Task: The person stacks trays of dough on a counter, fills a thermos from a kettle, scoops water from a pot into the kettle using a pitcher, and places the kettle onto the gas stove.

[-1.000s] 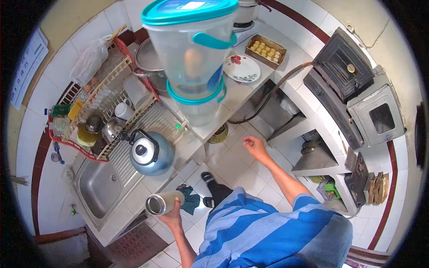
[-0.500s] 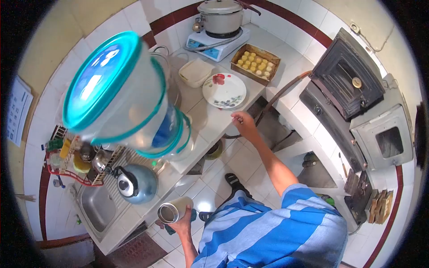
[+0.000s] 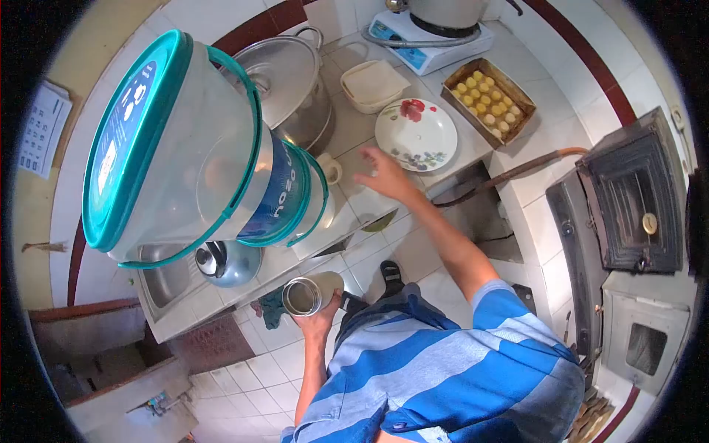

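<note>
My left hand [image 3: 319, 319] is wrapped round a pale cylindrical flask [image 3: 326, 286] with a steel rim; its mouth has no lid on and faces up towards me. Over the counter, my right hand [image 3: 385, 176] is empty, with thumb and fingers apart. Just left of those fingers stands a small cream cup-like thing [image 3: 331, 170], partly hidden behind a bucket. A white plate with a flower pattern [image 3: 418, 136] lies beside the right hand. The big clear bucket with a teal lid [image 3: 192, 140] stands on the counter at the left.
Behind the bucket is a large lidded steel pot [image 3: 284, 88]. A cream square container [image 3: 373, 83] and a tray of small yellow pieces [image 3: 487, 103] lie farther back. A blue kettle [image 3: 233, 264] sits by the sink [image 3: 159, 275]. At right, an oven door [image 3: 636, 210] hangs open.
My view has shifted left and down. My right hand has moved from the plate's front edge towards the cream cup-like thing, its fingers spreading. The flask stays in my left hand.
</note>
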Tool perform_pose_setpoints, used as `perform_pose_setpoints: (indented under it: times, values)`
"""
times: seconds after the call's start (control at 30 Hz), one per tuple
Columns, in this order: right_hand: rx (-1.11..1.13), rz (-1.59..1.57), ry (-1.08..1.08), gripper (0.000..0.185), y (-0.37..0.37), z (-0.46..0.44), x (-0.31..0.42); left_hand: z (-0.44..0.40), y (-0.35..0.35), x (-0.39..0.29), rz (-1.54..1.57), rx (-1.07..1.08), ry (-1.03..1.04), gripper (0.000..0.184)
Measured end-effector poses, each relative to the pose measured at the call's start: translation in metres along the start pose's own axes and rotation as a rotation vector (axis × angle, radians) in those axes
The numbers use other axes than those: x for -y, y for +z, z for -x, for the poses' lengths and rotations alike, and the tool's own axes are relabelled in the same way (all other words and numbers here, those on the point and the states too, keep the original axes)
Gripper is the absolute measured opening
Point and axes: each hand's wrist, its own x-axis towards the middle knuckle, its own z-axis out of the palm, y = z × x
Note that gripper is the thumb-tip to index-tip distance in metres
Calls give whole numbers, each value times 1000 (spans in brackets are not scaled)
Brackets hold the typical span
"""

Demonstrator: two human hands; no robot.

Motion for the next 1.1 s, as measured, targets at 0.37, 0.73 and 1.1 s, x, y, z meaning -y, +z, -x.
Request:
perform_pose_setpoints:
  times: [0.37, 0.73, 1.1]
  values:
    - [-41, -154, 266, 46, 105, -22, -39, 2, 22, -4, 34, -13, -29, 70]
    - [-2, -749, 472, 21, -16, 35, -3, -26, 47, -20, 110, 145, 41, 57]
    - [362, -221, 282, 15, -149, 73, 138, -45, 86, -52, -39, 204, 445, 68]
